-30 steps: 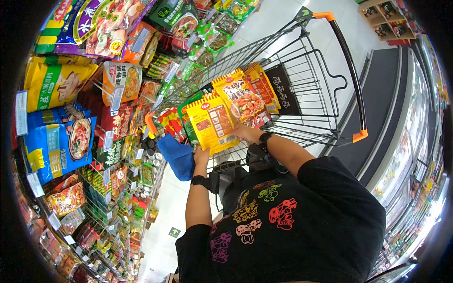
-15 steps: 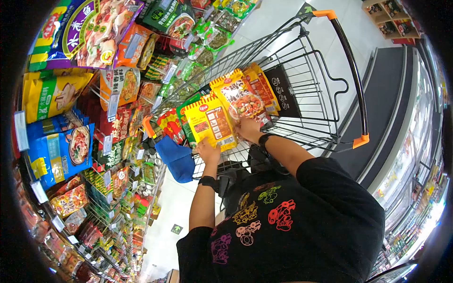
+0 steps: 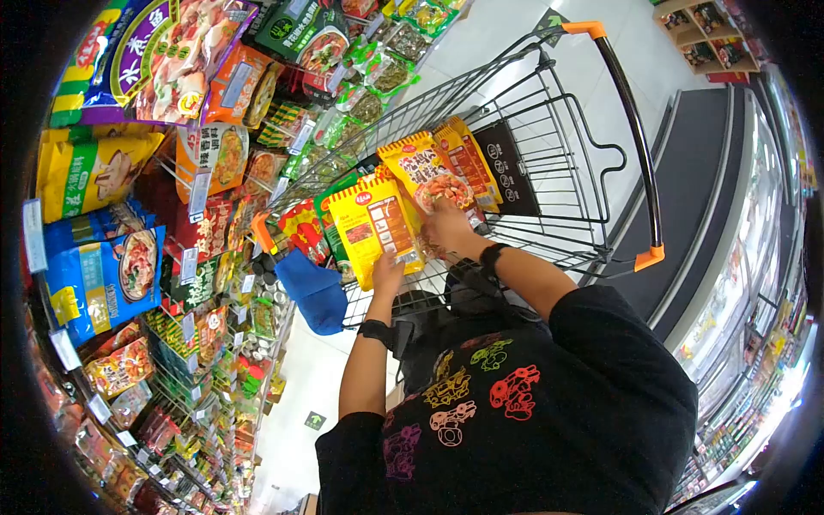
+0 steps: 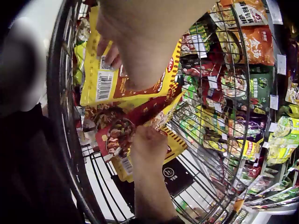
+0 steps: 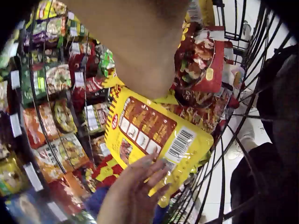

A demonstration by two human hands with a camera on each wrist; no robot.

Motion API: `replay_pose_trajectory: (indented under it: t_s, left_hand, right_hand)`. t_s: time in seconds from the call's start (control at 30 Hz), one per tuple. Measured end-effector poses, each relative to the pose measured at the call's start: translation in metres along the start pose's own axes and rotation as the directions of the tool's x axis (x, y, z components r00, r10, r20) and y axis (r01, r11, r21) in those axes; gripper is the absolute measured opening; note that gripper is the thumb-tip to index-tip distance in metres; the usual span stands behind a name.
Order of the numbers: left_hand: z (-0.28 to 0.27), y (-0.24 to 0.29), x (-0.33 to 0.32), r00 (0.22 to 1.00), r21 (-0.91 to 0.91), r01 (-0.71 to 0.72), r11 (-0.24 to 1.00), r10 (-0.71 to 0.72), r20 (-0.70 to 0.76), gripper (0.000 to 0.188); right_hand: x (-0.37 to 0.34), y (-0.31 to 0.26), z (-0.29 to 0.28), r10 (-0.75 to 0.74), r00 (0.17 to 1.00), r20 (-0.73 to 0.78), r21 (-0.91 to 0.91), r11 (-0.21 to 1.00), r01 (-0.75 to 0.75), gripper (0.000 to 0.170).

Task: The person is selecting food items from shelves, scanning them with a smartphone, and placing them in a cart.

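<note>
My left hand (image 3: 386, 275) holds a yellow food pouch (image 3: 360, 227) by its lower part, with fingers lying over the printed panel beside the barcode. The thumb is hidden in the right wrist view. That pouch leans in the shopping cart, its brown-and-white panel facing up. Just to its right, my right hand (image 3: 449, 230) grips the lower part of a second yellow pouch (image 3: 418, 163) with a food picture. In the left wrist view its fingers are curled at that pouch's red front (image 4: 119, 135). A third yellow pouch (image 3: 470, 159) stands behind it.
The wire cart has a black handle (image 3: 631, 112) with orange ends and a black panel (image 3: 508, 167). Red (image 3: 303, 227) and green packets lie inside; blue cloth (image 3: 313, 287) hangs at its left corner. Shelves of packaged food (image 3: 103, 279) line the left, a chiller case (image 3: 730, 215) the right.
My left hand has moved from the pouch's lower corner onto its printed side. The right hand has shifted up over the second pouch's food picture. The cart stays about where it was.
</note>
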State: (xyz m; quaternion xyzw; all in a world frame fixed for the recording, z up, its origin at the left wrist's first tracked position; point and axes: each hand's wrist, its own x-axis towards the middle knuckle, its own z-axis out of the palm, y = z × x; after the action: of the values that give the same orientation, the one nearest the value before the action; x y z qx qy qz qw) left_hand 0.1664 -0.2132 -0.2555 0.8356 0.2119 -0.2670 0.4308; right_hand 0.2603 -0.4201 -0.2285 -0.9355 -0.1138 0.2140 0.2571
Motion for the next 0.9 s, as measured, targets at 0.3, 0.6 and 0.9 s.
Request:
replay_pose_trajectory:
  t_s: [0.3,0.6,0.9]
  left_hand:
    - [0.014,0.082,0.007,0.935,-0.69,0.329,0.645,-0.116,0.336,0.045]
    - [-0.031,0.104,-0.003,0.92,-0.931,0.36,-0.051,0.186,0.346,0.04]
    - [-0.084,0.136,-0.029,0.975,-0.987,0.067,0.147,0.2,0.096,0.044]
  right_hand:
    - [-0.023,-0.003,-0.122,0.005,1.0,-0.004,0.756,0.655,0.0,0.015]
    - [-0.05,0.025,-0.117,-0.418,0.886,0.201,0.759,-0.505,-0.41,0.049]
    - [-0.051,0.02,-0.095,-0.333,0.849,0.411,0.777,-0.358,-0.517,0.048]
